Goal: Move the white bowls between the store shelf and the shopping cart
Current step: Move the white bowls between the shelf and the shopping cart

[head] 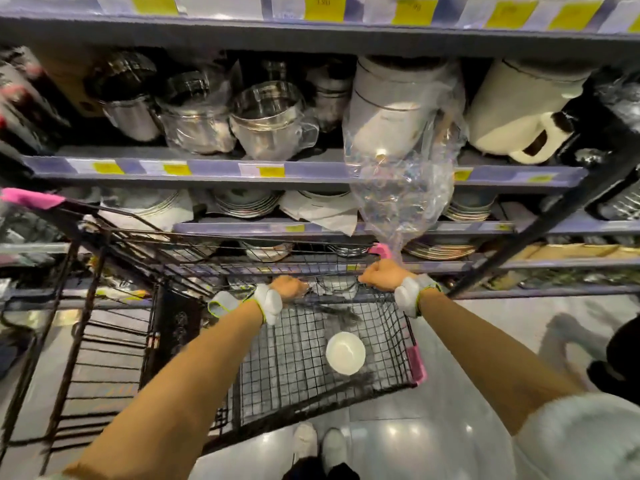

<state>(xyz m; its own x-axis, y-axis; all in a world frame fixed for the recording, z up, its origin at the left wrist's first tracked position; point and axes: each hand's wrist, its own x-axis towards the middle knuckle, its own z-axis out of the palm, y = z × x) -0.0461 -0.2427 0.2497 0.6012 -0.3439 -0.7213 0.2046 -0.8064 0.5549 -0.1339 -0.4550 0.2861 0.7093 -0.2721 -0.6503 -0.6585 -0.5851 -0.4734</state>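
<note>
From the head camera, the shopping cart (412,327) of black wire mesh with pink corner guards fills the middle of the view, its far rim against the store shelf (304,171). One white bowl (345,353) sits upright on the mesh floor of the basket, toward its 3 o'clock side. The left hand (289,287) is curled over the cart's far rim, though what its fingers close on is blurred. The right hand (382,273) is a fist at the rim's pink corner, pinching the lower end of a clear plastic bag (401,188) that rises toward 12 o'clock, across two shelf edges. Behind the bag stands a wrapped white stack (391,102); steel pots (266,119) crowd the shelf at 11 o'clock. Plates (246,202) lie stacked one tier lower. Yellow price tags (272,171) line the shelf edges, their print too blurred to read.
</note>
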